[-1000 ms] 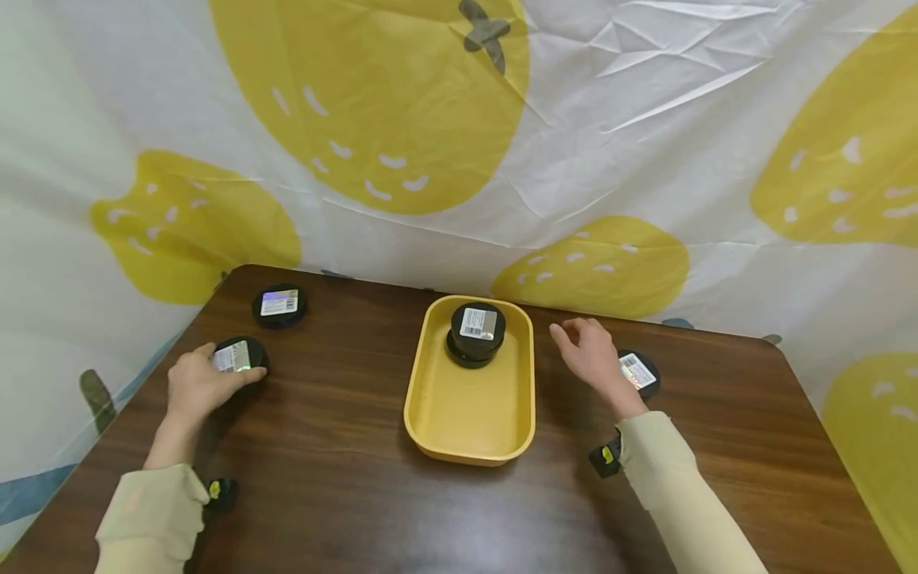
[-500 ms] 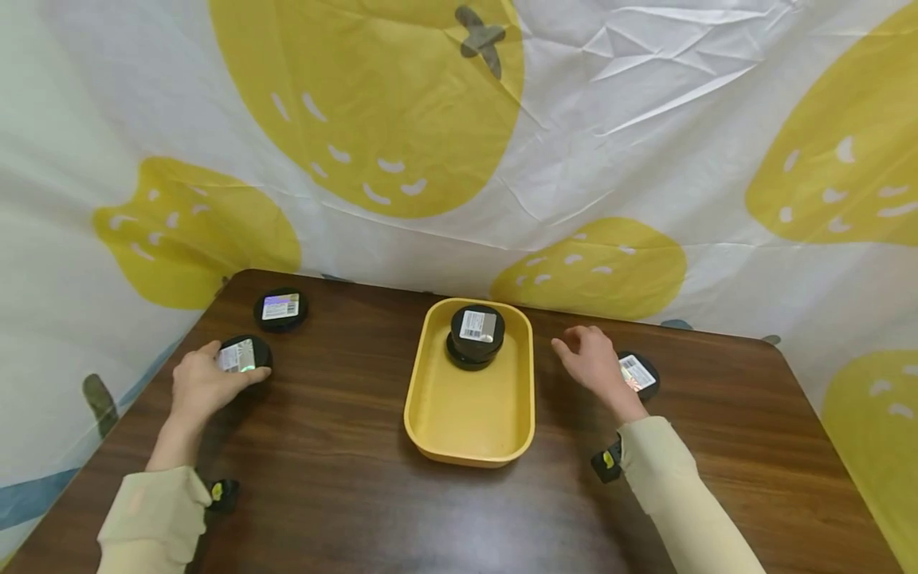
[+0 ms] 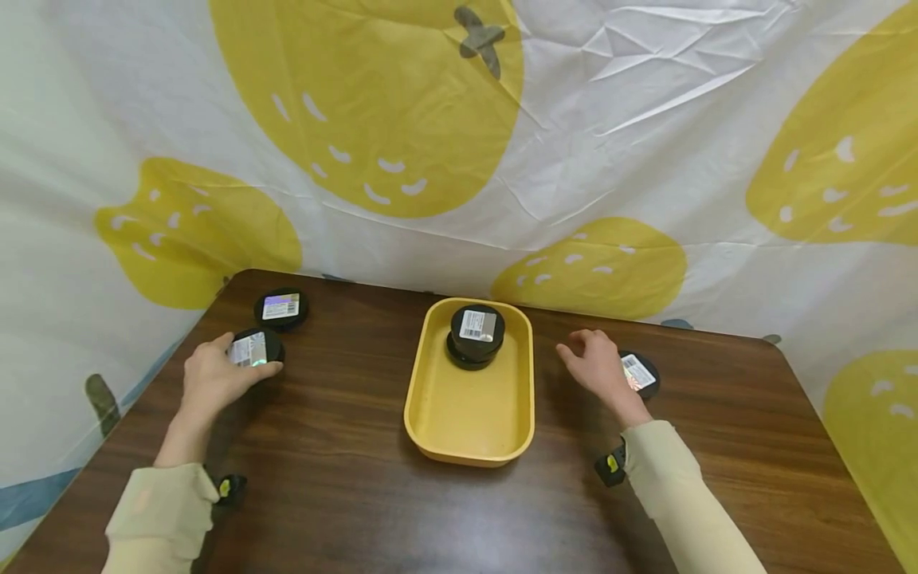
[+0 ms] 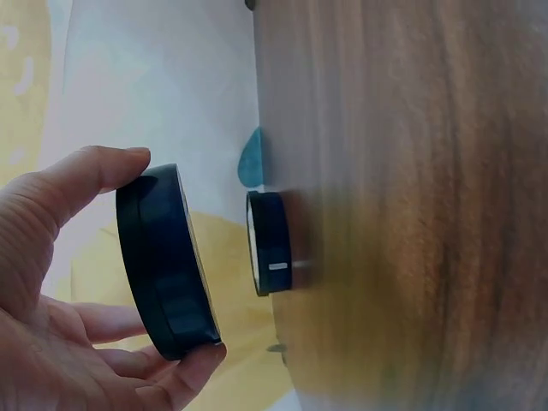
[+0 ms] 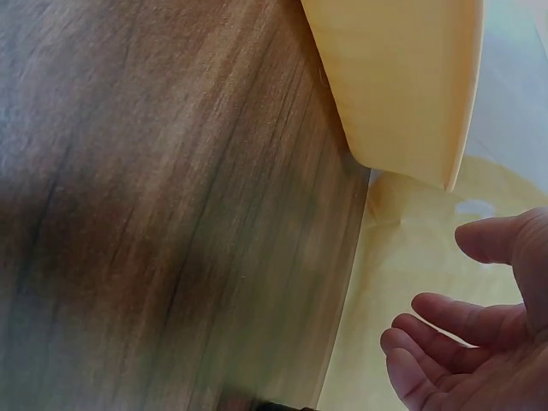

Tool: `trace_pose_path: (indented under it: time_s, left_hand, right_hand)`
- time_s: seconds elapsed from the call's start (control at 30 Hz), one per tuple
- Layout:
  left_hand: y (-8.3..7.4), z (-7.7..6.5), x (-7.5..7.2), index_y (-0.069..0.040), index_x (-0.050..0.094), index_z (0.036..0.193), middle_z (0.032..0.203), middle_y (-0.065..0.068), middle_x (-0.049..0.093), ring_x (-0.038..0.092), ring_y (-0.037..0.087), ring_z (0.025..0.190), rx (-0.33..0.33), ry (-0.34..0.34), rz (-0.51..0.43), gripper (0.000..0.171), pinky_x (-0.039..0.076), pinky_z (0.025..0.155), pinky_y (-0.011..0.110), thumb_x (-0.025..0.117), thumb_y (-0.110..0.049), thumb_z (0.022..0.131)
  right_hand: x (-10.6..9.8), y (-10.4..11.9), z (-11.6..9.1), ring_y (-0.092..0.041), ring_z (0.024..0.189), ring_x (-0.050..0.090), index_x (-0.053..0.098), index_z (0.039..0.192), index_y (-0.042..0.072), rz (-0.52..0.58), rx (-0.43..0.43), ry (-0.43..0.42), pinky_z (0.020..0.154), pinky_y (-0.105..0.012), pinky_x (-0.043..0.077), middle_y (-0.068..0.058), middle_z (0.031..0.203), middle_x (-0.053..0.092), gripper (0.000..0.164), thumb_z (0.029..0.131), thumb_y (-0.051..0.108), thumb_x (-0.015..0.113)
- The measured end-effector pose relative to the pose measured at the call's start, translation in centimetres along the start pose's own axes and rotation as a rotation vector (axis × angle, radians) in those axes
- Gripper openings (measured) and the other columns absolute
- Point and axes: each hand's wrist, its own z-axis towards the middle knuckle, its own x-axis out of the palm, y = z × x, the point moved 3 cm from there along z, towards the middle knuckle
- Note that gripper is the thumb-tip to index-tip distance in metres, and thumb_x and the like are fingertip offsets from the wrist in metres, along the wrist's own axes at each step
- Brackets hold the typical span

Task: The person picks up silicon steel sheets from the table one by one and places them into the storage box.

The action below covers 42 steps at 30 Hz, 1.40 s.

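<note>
Head view gives me the printed silvery label on the black round container (image 3: 256, 349) that the left hand (image 3: 217, 375) has pinched, thumb and fingers clamped on its edge. Only from up there do I get the stacked black discs (image 3: 476, 328) inside the yellow tray (image 3: 466, 414). Left wrist cam fills in the rest for me: the container's held tilted, clear of the wood-grain table (image 4: 411, 214), smooth dark sidewall showing. On the right wrist cam I've got the right hand (image 5: 479, 342), thumb apart from gently curved fingers, near the tray's smooth flared wall.
</note>
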Motion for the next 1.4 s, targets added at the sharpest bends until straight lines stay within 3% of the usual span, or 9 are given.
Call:
trace_pose_path:
  time_s: [0.6, 0.83, 1.03, 1.4]
  left_hand:
    - [-2.3, -0.2, 0.1, 0.020, 0.033, 0.133, 0.123, 0.042, 0.042, 0.043, 0.054, 0.102, 0.049, 0.021, -0.002, 0.090, 0.036, 0.086, 0.059, 0.076, -0.031, 0.073]
    - [-3.3, -0.2, 0.2, 0.020, 0.035, 0.132, 0.120, 0.042, 0.044, 0.044, 0.052, 0.101, 0.096, 0.007, -0.017, 0.089, 0.037, 0.085, 0.059, 0.078, -0.030, 0.072]
    - [-3.5, -0.3, 0.4, 0.020, 0.034, 0.133, 0.120, 0.041, 0.045, 0.045, 0.051, 0.100, 0.088, 0.022, -0.023, 0.090, 0.037, 0.085, 0.058, 0.078, -0.030, 0.072]
    - [-4.7, -0.4, 0.9, 0.018, 0.032, 0.135, 0.128, 0.042, 0.038, 0.037, 0.056, 0.114, 0.098, 0.054, -0.027, 0.092, 0.033, 0.093, 0.061, 0.077, -0.031, 0.073]
  right_hand:
    - [-0.2, -0.9, -0.5, -0.043, 0.102, 0.054, 0.056, 0.114, -0.015, -0.023, 0.004, -0.004, 0.087, -0.050, 0.042, -0.032, 0.110, 0.056, 0.043, 0.087, 0.018, 0.061]
    - [-0.3, -1.2, -0.6, -0.043, 0.103, 0.053, 0.056, 0.114, -0.015, -0.037, 0.022, 0.002, 0.088, -0.051, 0.042, -0.032, 0.112, 0.055, 0.043, 0.087, 0.018, 0.061]
    - [-0.4, -1.5, -0.8, -0.044, 0.106, 0.052, 0.056, 0.115, -0.015, -0.034, 0.028, 0.004, 0.089, -0.051, 0.041, -0.032, 0.113, 0.054, 0.044, 0.087, 0.018, 0.061]
    - [-0.5, -1.6, -0.9, -0.045, 0.107, 0.051, 0.055, 0.115, -0.015, -0.024, 0.024, 0.006, 0.089, -0.052, 0.041, -0.033, 0.113, 0.054, 0.044, 0.087, 0.017, 0.062]
